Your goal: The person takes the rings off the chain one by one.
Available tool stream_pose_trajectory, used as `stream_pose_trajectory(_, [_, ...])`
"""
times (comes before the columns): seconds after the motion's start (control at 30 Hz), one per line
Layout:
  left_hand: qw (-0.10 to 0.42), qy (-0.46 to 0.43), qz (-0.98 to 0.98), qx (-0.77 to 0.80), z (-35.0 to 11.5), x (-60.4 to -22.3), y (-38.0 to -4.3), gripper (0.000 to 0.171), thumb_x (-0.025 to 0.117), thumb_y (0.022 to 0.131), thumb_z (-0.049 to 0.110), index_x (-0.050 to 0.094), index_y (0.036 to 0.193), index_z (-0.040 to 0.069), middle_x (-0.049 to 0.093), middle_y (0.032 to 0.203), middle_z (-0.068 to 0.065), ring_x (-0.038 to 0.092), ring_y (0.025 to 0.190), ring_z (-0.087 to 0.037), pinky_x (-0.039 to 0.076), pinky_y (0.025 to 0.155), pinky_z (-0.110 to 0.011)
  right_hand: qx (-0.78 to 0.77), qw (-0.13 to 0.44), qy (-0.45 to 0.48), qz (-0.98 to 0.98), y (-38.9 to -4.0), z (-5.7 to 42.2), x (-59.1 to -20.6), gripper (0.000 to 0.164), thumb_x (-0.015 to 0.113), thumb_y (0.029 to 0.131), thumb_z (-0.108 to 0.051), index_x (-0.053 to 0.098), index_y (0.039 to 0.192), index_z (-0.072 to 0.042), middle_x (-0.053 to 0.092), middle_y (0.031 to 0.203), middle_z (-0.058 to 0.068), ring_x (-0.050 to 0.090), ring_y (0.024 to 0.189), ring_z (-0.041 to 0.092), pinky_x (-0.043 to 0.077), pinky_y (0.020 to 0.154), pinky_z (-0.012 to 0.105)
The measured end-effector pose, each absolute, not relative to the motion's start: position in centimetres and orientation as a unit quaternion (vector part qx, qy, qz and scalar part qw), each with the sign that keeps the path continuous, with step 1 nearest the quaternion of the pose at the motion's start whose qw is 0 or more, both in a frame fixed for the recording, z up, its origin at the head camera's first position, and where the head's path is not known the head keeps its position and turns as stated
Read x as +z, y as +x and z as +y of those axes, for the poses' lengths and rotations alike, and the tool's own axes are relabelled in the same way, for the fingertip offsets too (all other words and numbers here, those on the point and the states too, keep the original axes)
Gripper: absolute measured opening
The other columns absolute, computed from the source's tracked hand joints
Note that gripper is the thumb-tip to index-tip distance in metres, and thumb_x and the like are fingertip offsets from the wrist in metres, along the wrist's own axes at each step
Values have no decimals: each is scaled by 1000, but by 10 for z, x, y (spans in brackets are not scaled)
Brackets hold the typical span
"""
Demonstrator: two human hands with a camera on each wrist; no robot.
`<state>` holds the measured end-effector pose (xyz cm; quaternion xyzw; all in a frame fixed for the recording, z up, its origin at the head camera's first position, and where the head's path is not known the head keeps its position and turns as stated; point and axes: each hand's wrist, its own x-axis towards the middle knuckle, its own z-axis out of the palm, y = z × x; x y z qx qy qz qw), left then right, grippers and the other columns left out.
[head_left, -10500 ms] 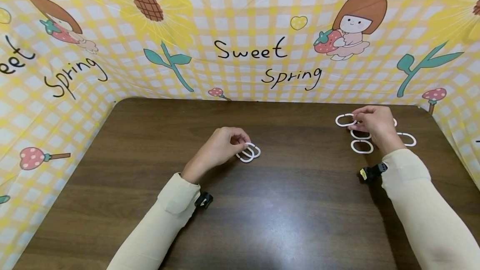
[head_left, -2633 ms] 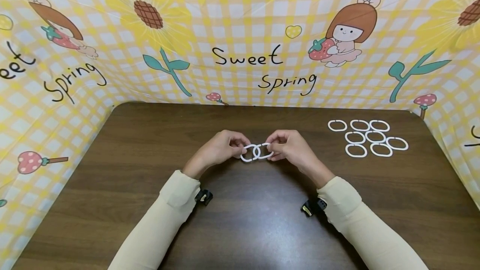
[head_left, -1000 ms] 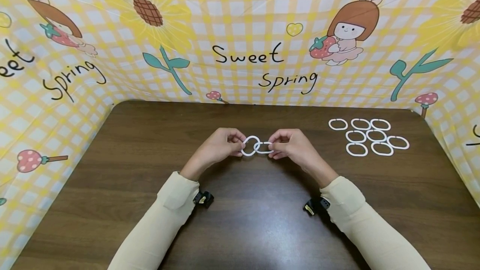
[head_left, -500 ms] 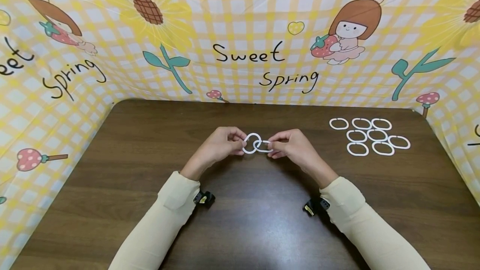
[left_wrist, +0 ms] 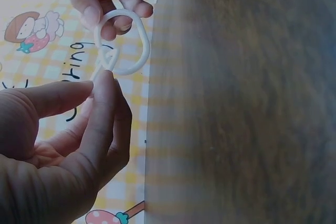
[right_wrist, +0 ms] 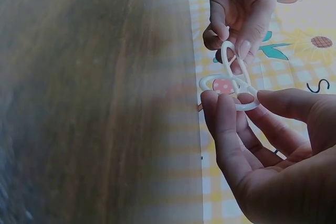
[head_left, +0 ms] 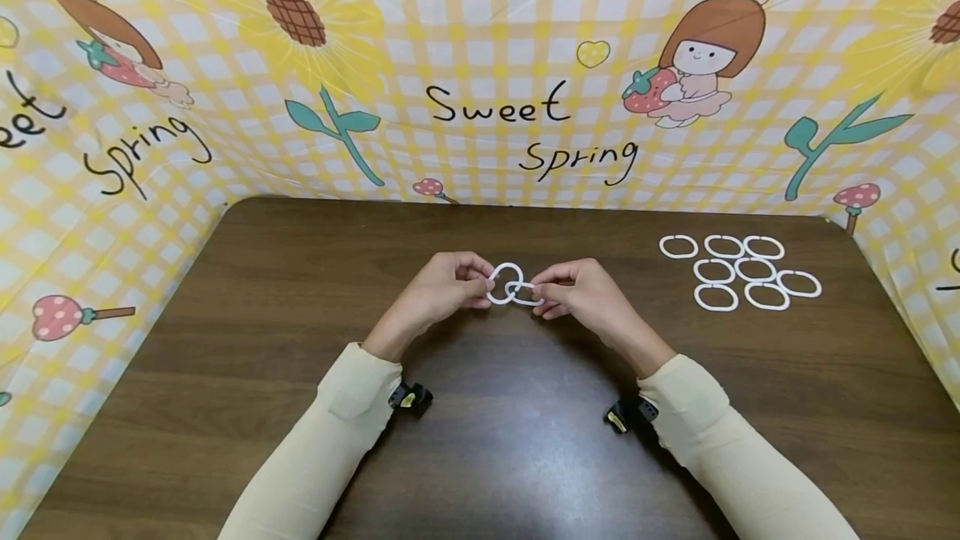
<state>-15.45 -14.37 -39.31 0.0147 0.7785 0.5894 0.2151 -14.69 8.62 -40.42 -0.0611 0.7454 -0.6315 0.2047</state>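
Near the table's middle, my left hand (head_left: 438,294) pinches a white oval plastic link (head_left: 506,266) between thumb and fingertips. Opposite it, my right hand (head_left: 588,294) pinches a second white link (head_left: 527,304) by its right end. The two links cross each other in a chain, the left one tilted up and the right one flatter. In the left wrist view, the right-hand link (left_wrist: 145,51) loops past the end of the left-hand one. The right wrist view shows the left-hand link (right_wrist: 224,56) standing steeply through the other link (right_wrist: 206,81).
Several loose white links (head_left: 716,298) lie in rough rows at the back right of the brown wooden table (head_left: 480,457). A yellow checked cloth (head_left: 480,48) with printed pictures walls off the back and sides.
The right hand has come from the loose links at the back right to the middle and now pinches a link. The left-hand link has been turned more upright; lately the hands drew slightly closer.
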Motion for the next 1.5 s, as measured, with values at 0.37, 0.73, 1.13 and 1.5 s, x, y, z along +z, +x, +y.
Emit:
stream_pose_trajectory(0.37, [217, 3, 769, 601, -141, -391, -156, 24, 64, 100, -2, 64, 122, -11, 66, 103, -17, 68, 80, -11, 62, 79, -24, -632, 201, -64, 746, -146, 85, -405, 27, 64, 97, -1, 67, 115, 19, 74, 97, 23, 72, 74, 16, 62, 71, 28])
stream_pose_trajectory(0.73, [220, -7, 758, 614, -140, -392, -157, 26, 64, 100, -2, 63, 124, -12, 65, 102, -15, 68, 79, -10, 62, 78, -24, -625, 199, -68, 752, -146, 84, -405, 26, 66, 97, -2, 68, 114, 18, 74, 100, 26, 73, 73, 15, 61, 69, 26])
stream_pose_trajectory(1.13, [220, -7, 753, 620, -140, -392, -156, 27, 63, 100, -2, 62, 125, -13, 66, 110, -20, 69, 78, -9, 62, 77, -24, -593, 182, -76, 780, -145, 82, -404, 22, 66, 97, -2, 71, 111, 15, 74, 102, 28, 75, 76, 22, 62, 69, 29])
stream_pose_trajectory(1.5, [217, -1, 755, 618, -140, -391, -157, 27, 61, 101, -1, 62, 125, -13, 66, 120, -27, 69, 76, -10, 63, 77, -25, -594, 182, -73, 780, -144, 83, -402, 23, 66, 97, -2, 71, 111, 16, 75, 100, 28, 75, 74, 21, 63, 70, 30])
